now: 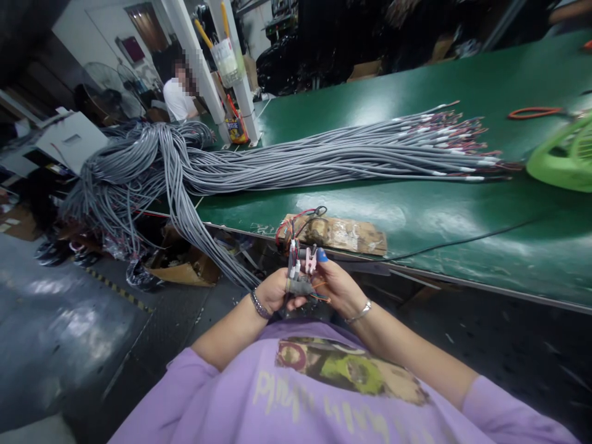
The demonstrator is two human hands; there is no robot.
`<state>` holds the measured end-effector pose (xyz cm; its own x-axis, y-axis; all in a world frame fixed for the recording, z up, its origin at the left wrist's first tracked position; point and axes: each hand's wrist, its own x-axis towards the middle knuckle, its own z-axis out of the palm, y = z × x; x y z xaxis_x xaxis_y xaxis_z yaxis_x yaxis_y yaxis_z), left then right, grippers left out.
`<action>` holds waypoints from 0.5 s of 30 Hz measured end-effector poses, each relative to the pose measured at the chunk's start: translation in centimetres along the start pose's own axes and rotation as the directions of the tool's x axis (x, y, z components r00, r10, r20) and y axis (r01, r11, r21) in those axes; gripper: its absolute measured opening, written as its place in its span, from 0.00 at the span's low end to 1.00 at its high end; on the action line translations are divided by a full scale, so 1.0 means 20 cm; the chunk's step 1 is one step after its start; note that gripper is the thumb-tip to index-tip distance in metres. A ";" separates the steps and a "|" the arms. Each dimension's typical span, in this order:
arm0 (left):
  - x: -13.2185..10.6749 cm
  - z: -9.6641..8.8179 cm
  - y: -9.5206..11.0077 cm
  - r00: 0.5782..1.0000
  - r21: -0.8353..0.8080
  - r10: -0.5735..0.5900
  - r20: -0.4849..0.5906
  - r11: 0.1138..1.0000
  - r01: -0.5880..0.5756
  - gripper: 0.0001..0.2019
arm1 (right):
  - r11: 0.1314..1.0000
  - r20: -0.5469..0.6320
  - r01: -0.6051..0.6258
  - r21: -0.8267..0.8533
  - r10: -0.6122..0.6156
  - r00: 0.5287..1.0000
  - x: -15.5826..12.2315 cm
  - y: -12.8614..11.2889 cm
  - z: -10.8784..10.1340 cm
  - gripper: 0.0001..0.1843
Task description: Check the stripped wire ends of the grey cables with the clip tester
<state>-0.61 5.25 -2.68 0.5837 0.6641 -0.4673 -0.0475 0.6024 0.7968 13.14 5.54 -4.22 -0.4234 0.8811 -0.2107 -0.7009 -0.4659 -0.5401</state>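
Note:
My left hand [276, 290] is closed around the end of a grey cable [300, 287] in front of my body. Thin wires [322, 298], orange and dark, stick out of that end towards my right palm. My right hand [342, 287] is bent in from the other side, a blue cover on its thumb tip; what its fingers grip is hidden. Close to that thumb is a small pink clip [311, 261]. White-sleeved wires [293, 250] stand between the hands and a worn wooden block [354, 235] at the table's edge, with red and black leads around its left end.
A long bundle of grey cables [287, 163] lies across the green table [462, 234], drooping over its left edge. At the right are a green plastic basket [564, 154] and orange-handled tool [534, 113]. A white post [240, 80] stands behind; a person [180, 98] sits farther back.

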 end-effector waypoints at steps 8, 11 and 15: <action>-0.01 0.00 0.01 1.000 0.006 -0.002 -0.002 1.000 0.002 0.21 | 1.000 -0.011 -0.017 0.022 0.018 1.000 -0.01 0.00 0.01 0.20; -0.02 0.01 0.02 1.000 0.023 -0.008 0.017 1.000 0.007 0.21 | 1.000 -0.019 -0.017 0.023 0.017 1.000 -0.02 0.00 0.01 0.20; -0.04 0.01 0.02 1.000 0.032 -0.007 0.027 0.999 0.007 0.22 | 0.999 -0.050 -0.008 0.033 0.009 0.999 -0.02 -0.01 0.00 0.20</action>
<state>-0.99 4.87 -1.81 0.6060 0.6471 -0.4625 -0.0179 0.5924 0.8054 13.48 5.19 -4.09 -0.4005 0.8797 -0.2565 -0.7163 -0.4751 -0.5110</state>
